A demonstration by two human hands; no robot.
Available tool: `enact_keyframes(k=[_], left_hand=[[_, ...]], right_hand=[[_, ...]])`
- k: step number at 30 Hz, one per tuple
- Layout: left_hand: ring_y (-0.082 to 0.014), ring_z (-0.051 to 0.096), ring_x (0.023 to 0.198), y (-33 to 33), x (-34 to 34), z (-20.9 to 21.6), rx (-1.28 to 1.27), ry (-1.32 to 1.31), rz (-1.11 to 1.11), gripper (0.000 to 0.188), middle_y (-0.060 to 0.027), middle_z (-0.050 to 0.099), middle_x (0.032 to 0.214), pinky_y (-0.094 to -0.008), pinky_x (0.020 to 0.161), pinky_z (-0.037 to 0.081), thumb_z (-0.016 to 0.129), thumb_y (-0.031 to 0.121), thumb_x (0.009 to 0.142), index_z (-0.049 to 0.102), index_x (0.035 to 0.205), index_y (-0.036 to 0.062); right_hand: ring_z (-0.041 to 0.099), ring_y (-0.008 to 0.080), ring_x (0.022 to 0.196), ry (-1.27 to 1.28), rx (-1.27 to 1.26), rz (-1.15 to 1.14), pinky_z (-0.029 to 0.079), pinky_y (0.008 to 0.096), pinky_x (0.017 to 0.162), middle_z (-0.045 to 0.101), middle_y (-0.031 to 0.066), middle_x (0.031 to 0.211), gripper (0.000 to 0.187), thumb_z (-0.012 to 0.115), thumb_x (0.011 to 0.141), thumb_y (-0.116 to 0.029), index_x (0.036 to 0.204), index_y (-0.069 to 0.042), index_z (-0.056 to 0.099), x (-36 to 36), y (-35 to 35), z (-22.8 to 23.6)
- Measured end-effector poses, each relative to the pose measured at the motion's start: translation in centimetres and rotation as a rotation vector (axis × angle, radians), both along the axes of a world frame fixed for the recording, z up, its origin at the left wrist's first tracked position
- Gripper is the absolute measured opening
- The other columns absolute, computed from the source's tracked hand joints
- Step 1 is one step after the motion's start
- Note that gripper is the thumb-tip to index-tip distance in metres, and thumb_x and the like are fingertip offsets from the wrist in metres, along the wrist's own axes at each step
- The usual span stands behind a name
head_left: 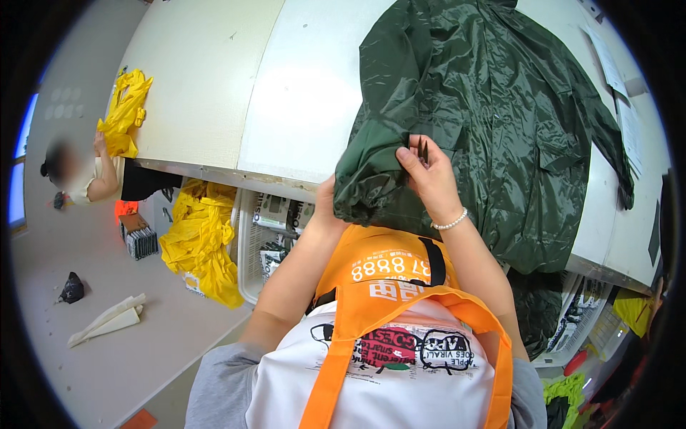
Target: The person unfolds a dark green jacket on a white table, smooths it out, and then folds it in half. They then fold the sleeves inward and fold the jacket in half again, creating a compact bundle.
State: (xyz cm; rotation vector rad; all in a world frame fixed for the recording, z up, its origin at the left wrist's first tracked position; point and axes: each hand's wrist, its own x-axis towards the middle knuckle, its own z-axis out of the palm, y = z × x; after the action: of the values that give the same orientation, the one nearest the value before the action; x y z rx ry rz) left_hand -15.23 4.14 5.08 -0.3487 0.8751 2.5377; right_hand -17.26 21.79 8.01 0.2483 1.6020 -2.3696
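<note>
A dark green, shiny raincoat [493, 121] lies spread over the white table, its lower part hanging past the near edge. One sleeve [371, 168] is bunched up in front of me. My left hand [326, 202] grips that sleeve from its left side, the fingers mostly hidden behind the cloth. My right hand [431, 179] is closed at the sleeve's right side, thumb and forefinger pressed against the fabric. Two dark pointed blades of what look like thread snips [423, 151] stick out between its fingers.
Left along the white table [207, 79], another person [103, 175] handles a yellow garment [127, 114]. Below the edge hang yellow garments [200, 243] beside a white basket [246, 250] of packages. Another basket [572, 322] stands at right. Papers [614, 86] lie far right.
</note>
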Motion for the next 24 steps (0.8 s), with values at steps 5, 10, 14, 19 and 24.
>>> enact_keyframes(k=[5, 10, 14, 19, 24], left_hand=[[-0.0207, 0.053, 0.112, -3.7, -1.6, -0.2, -0.458, 0.064, 0.058, 0.044, -0.0116, 0.055, 0.122, -0.0375, 0.098, 0.042, 0.056, 0.019, 0.087, 0.047, 0.126, 0.0008], [-0.0166, 0.053, 0.108, -2.4, -4.5, 6.3, -1.022, 0.822, -0.258, 0.041, -0.0075, 0.059, 0.109, -0.0306, 0.099, 0.038, 0.067, 0.006, 0.078, 0.056, 0.117, 0.0035], [-0.0076, 0.057, 0.079, -2.5, -5.2, 6.3, -0.761, 0.443, -0.236, 0.014, -0.0016, 0.061, 0.084, -0.0208, 0.073, 0.047, 0.064, 0.005, 0.084, 0.056, 0.096, 0.0040], [-0.0084, 0.059, 0.077, -2.7, -5.1, 6.3, -0.401, 0.197, -0.136, 0.010, -0.0023, 0.061, 0.086, -0.0210, 0.070, 0.049, 0.059, 0.008, 0.088, 0.054, 0.095, 0.0055], [-0.0120, 0.058, 0.089, -4.4, -5.3, 4.8, -1.194, 0.463, -0.226, 0.022, -0.0040, 0.061, 0.092, -0.0242, 0.080, 0.045, 0.063, 0.004, 0.080, 0.054, 0.100, 0.0040]], right_hand=[[0.042, 0.0015, 0.068, 0.135, 0.329, 0.073, 0.037, 0.0166, 0.062, 0.053, -0.0032, 0.079, 0.029, 0.073, 0.080, -0.009, 0.100, 0.001, 0.054, 0.7, 0.3, 0.8], [0.042, 0.0021, 0.064, 0.214, 0.402, 0.136, 0.038, 0.0177, 0.059, 0.057, -0.0006, 0.084, 0.032, 0.074, 0.077, -0.008, 0.100, 0.001, 0.054, 0.3, -0.3, 2.4], [0.039, 0.0031, 0.058, 0.221, 0.614, 0.058, 0.038, 0.0191, 0.054, 0.060, 0.0003, 0.089, 0.034, 0.074, 0.075, -0.008, 0.102, -0.001, 0.056, 0.2, 0.1, 3.7], [0.035, 0.0023, 0.054, 0.240, 0.585, -0.028, 0.034, 0.0183, 0.050, 0.059, -0.0041, 0.077, 0.018, 0.069, 0.081, -0.009, 0.094, 0.001, 0.060, 1.0, 0.9, 1.2], [0.032, 0.0004, 0.052, -0.112, 0.082, 0.062, 0.027, 0.0178, 0.046, 0.046, -0.0092, 0.067, 0.013, 0.061, 0.091, -0.016, 0.090, -0.002, 0.062, 0.2, 1.1, 3.3]])
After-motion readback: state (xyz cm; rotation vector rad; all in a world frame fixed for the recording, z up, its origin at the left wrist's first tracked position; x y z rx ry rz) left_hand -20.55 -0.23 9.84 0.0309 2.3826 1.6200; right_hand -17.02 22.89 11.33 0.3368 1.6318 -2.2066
